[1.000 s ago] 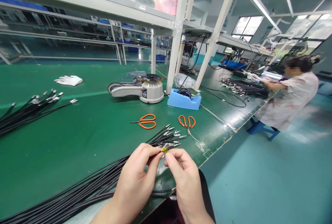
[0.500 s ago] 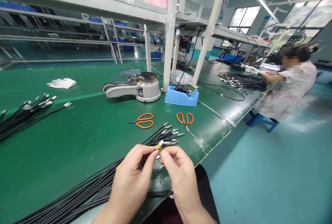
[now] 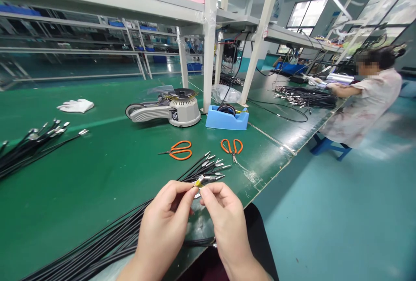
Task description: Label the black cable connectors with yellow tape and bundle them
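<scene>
Left hand (image 3: 164, 220) and right hand (image 3: 229, 224) both pinched closed on a yellow-banded black cable with metal tip (image 3: 199, 181), held just above a fanned bundle of metal-tipped black cables (image 3: 209, 169). Orange-handled steel scissors (image 3: 180, 150) lie just past that bundle.

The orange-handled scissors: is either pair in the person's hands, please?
No, one pair and another lie on the green mat, apart from the left hand and right hand pinching a yellow-banded cable end.
</scene>
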Demonstrator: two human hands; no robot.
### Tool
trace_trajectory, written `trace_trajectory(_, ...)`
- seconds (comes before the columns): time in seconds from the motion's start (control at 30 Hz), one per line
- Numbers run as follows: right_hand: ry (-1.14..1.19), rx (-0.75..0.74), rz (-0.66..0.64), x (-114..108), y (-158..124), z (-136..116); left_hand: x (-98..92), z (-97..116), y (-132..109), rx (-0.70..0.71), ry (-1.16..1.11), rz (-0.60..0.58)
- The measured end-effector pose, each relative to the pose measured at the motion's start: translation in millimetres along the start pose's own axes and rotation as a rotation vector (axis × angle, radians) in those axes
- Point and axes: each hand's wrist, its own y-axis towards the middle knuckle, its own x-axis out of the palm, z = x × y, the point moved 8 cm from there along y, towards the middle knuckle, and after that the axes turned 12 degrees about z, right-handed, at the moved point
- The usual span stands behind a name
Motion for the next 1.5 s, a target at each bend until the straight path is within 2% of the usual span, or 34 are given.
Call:
trace_trajectory(0.2,-0.025,-0.027,-0.019,3.2,-0.2,-2.3,0.4,-4.7,1.9,-0.161,-0.036,-0.022)
trace_trajectory(0.63,-0.012,-0.067,-0.040,6.4,2.9,2.4,11.7,-20.2,0.0,-0.364,-0.261,-0.137)
trace_trajectory(1.1,-0.030,-0.111,-0.050,11.2,2.6,-4.1,16.3,-26.1,-1.2,-0.472,-0.439,-0.177)
trace_trajectory(1.3,0.009,-0.111,-0.099,15.9,-2.1,-6.3,16.0,-26.2,-0.8,-0.483,-0.461,-0.167)
trace_trajectory(1.5,-0.038,-0.151,-0.065,13.7,-0.9,-8.9,18.1,-27.5,-1.3,-0.512,-0.487,-0.187)
